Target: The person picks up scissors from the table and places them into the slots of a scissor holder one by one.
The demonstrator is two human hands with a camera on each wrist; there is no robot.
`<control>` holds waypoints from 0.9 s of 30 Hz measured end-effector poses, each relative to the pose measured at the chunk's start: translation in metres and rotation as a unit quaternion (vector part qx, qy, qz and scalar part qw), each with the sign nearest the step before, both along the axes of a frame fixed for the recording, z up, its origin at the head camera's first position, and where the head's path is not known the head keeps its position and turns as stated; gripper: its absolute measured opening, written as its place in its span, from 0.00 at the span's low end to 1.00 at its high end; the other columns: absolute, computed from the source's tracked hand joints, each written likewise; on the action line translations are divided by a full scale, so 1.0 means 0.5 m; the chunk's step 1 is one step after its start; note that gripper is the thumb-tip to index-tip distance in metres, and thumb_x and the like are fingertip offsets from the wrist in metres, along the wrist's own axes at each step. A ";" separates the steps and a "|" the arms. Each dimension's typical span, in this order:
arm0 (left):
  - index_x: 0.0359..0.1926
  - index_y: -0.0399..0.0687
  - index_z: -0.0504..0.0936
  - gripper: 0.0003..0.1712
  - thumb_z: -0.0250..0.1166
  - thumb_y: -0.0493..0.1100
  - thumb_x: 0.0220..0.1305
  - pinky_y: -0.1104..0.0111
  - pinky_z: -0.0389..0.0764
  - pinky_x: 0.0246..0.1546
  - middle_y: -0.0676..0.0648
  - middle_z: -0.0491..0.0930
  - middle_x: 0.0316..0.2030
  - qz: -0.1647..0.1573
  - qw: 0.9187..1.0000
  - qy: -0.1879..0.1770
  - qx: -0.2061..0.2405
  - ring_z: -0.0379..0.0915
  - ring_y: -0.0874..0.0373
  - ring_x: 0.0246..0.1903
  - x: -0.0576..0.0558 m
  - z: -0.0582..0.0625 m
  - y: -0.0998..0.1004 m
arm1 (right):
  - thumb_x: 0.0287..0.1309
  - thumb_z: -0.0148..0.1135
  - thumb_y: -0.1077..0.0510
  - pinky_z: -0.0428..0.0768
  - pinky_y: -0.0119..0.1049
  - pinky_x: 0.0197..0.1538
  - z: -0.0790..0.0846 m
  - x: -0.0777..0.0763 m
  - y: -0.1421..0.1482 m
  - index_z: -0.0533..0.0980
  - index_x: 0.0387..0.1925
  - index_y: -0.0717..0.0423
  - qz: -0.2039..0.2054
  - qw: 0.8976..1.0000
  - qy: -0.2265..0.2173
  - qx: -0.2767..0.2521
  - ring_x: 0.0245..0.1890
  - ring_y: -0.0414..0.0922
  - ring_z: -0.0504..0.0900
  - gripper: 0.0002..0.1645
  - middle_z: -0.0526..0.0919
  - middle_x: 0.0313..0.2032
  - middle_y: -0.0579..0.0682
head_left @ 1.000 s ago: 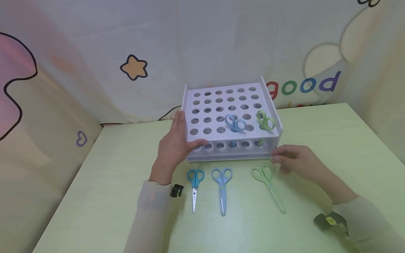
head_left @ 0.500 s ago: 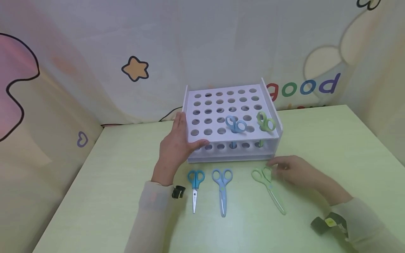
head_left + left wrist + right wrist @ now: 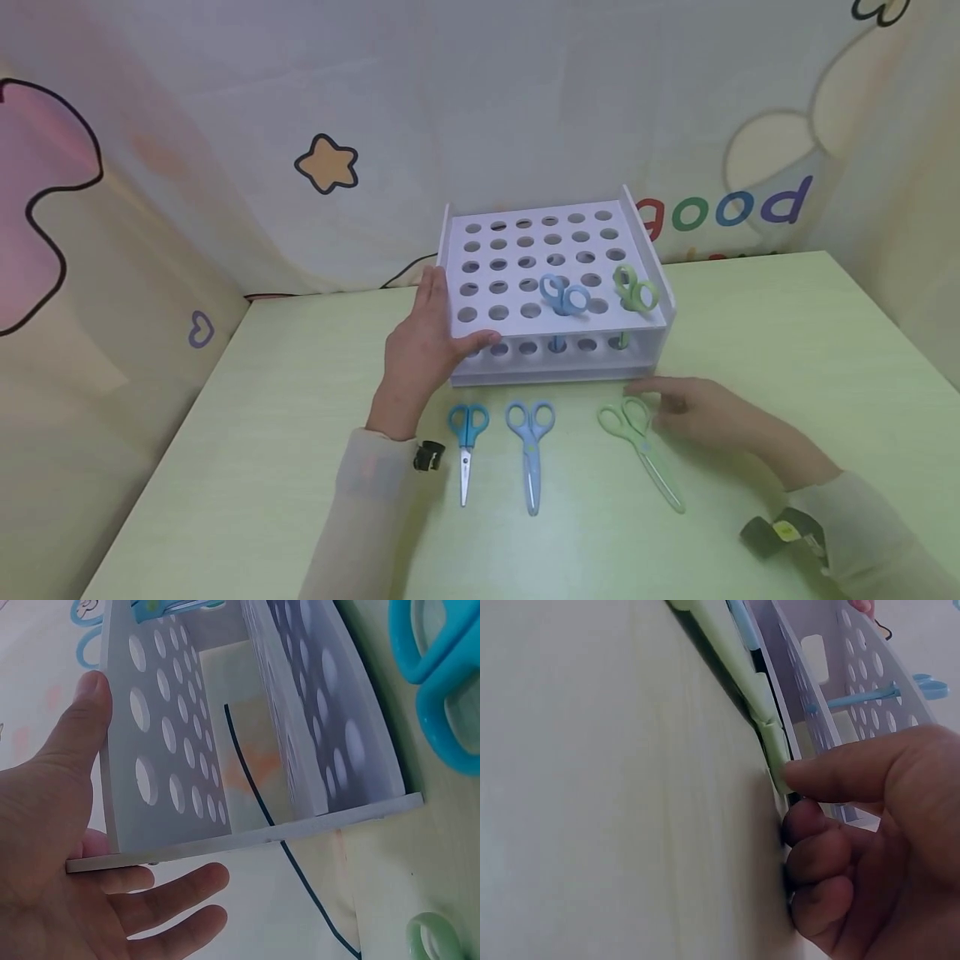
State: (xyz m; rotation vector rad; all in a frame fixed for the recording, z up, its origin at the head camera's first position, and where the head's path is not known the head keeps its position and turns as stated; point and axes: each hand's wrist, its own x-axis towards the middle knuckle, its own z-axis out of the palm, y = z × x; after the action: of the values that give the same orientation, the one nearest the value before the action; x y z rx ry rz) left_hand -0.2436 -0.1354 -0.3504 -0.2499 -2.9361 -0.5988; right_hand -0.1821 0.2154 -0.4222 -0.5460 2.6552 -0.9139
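Observation:
A white rack (image 3: 536, 317) with rows of round holes stands on the table. My left hand (image 3: 422, 354) grips its left front corner, thumb over the top panel and fingers along the side panel. Light-blue scissors (image 3: 573, 302) and green scissors (image 3: 643, 296) stand in its front holes, handles up. In front, another pair of pale green scissors (image 3: 652, 462) lies on the table. My right hand (image 3: 708, 412) is at its right handle loop; in the right wrist view, thumb and curled forefinger pinch the green handle end (image 3: 776, 754). Its other fingers curl near the tabletop.
Teal-handled scissors (image 3: 467, 433) and lavender-blue scissors (image 3: 531, 450) lie side by side before the rack, handles toward it. A printed curtain (image 3: 525, 100) hangs behind the table (image 3: 247, 467). A dark cord (image 3: 408, 271) runs along its lower edge.
My right hand has moved down and left from the rack's front right corner to the loose green scissors' handle. My left hand keeps its hold on the rack; the view has shifted slightly.

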 end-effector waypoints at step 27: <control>0.81 0.46 0.42 0.70 0.73 0.70 0.53 0.63 0.72 0.29 0.44 0.43 0.80 -0.004 1.000 0.000 0.004 0.74 0.50 0.43 -0.001 0.002 0.000 | 0.57 0.70 0.63 0.70 0.37 0.34 0.023 0.020 0.003 0.74 0.54 0.47 0.048 0.999 -0.014 0.015 0.27 0.42 0.69 0.24 0.69 0.23 0.43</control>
State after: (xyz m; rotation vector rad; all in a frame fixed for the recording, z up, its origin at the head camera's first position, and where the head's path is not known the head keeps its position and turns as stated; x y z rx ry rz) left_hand -0.2438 -0.1355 -0.3496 -0.2595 -2.9345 -0.6103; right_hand -0.1720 0.2168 -0.4109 -0.6414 2.5883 -0.8468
